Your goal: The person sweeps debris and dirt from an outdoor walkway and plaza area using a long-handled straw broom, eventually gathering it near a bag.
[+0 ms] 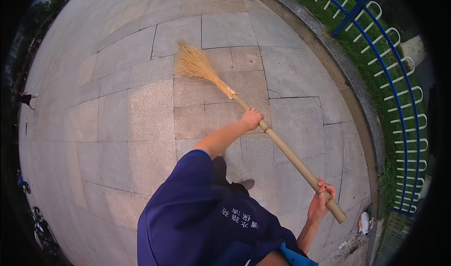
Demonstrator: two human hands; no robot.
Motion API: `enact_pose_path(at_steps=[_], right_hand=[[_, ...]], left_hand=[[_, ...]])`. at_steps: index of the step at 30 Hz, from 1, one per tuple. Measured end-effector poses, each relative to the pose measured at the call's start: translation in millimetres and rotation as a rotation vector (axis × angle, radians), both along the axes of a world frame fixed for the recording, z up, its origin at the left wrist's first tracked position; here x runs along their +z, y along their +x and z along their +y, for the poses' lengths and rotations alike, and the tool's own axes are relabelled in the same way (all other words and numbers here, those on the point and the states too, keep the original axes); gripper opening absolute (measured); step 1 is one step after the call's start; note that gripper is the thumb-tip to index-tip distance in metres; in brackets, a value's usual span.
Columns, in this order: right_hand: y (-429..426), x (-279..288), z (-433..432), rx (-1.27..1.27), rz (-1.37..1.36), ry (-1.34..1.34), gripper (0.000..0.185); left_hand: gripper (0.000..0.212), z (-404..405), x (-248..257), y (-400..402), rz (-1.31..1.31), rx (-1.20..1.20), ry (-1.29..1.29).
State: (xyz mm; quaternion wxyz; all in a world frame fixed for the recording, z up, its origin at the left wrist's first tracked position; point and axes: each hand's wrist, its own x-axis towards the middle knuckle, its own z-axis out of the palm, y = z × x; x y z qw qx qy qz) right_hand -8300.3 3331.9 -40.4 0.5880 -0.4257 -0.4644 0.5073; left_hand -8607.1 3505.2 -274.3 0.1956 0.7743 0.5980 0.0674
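Observation:
Both my hands are closed around a long broom with a thick bamboo handle (292,155). My left hand (253,118) grips the shaft a little below the bound straw. Farther down, my right hand (320,199) wraps around the handle close to its butt end, which sticks out past the fingers. The straw broom head (195,63) fans out ahead and to the left, over the stone paving (151,114). Whether the bristle tips touch the ground, I cannot tell.
A low kerb (347,76) curves along the right, with grass and a blue-and-white metal fence (391,86) beyond it. A white bag (364,223) lies by the kerb near a scrap of litter (342,245). At far left are a person (26,98) and parked motorbikes (44,230).

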Motion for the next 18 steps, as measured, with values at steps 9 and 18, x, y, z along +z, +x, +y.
enact_pose_path(at_steps=[9, 18], right_hand=[[116.2, 89.9, -257.4, -0.780, -0.348, -0.016, 0.017], [107.8, 202.3, -307.4, -1.216, -0.355, 0.784, 0.014]], left_hand=[[0.014, -101.0, 33.1, 372.6, -0.357, -0.865, -0.011], [0.005, -178.2, 200.1, 497.5, -0.520, -1.411, 0.019]])
